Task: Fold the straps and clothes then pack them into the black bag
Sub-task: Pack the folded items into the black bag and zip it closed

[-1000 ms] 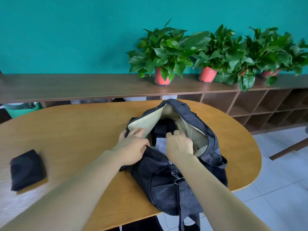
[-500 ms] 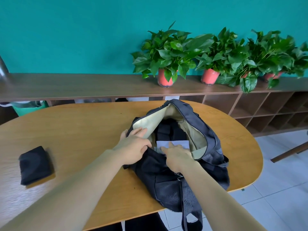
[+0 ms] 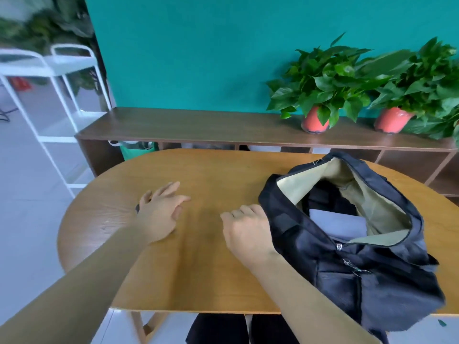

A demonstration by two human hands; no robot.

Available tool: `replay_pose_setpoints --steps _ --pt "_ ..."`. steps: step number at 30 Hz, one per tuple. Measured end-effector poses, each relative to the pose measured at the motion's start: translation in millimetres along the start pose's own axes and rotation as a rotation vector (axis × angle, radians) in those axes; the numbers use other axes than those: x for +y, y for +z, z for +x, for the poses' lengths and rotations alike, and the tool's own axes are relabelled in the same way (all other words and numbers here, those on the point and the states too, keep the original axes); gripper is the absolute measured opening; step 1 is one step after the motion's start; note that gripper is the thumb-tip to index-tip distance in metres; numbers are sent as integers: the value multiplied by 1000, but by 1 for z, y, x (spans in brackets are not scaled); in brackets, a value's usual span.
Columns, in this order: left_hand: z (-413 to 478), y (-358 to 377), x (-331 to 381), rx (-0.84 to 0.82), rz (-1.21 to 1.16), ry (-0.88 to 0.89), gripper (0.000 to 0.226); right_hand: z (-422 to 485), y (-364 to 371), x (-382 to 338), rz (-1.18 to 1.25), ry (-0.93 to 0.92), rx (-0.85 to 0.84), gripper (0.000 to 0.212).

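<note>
The black bag (image 3: pixel 347 269) lies open on the right of the wooden table (image 3: pixel 211 269), showing its beige lining. Inside are a pale folded cloth (image 3: pixel 337 225) and dark folded items (image 3: pixel 323 197) behind it. My right hand (image 3: pixel 246 229) hangs just left of the bag's edge, fingers loosely curled, holding nothing. My left hand (image 3: pixel 159 212) is further left, low over the table, with its fingers spread. A small dark bit (image 3: pixel 137 208) shows at its left edge; what it is cannot be told.
A long brown sideboard (image 3: pixel 198 125) runs behind the table, with potted plants (image 3: pixel 320 95) in red pots on its right part. A white metal rack (image 3: pixel 57 95) stands at the far left. A green bag (image 3: pixel 139 150) sits under the sideboard.
The view has swung left. My right hand has come out of the bag's opening. My left hand has let go of the bag's rim and moved left over the table.
</note>
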State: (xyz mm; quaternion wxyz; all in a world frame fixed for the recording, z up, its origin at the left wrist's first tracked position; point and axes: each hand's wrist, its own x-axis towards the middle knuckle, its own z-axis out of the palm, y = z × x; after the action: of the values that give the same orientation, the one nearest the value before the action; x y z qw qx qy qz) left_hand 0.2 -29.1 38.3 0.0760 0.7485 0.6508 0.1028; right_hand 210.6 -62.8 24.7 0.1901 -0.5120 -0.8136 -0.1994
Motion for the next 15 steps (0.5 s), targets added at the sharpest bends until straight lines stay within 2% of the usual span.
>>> replay_pose_setpoints --steps 4,7,10,15 --pt "-25 4 -54 -1 24 -132 39 29 26 -51 95 17 -178 26" --pt "-36 9 -74 -38 19 -168 42 51 37 -76 128 18 -244 18" --pt "-40 15 -89 -62 36 -178 45 69 46 -95 157 44 -343 30" --pt "-45 32 -103 -88 27 -182 46 87 75 -126 366 332 -549 38"
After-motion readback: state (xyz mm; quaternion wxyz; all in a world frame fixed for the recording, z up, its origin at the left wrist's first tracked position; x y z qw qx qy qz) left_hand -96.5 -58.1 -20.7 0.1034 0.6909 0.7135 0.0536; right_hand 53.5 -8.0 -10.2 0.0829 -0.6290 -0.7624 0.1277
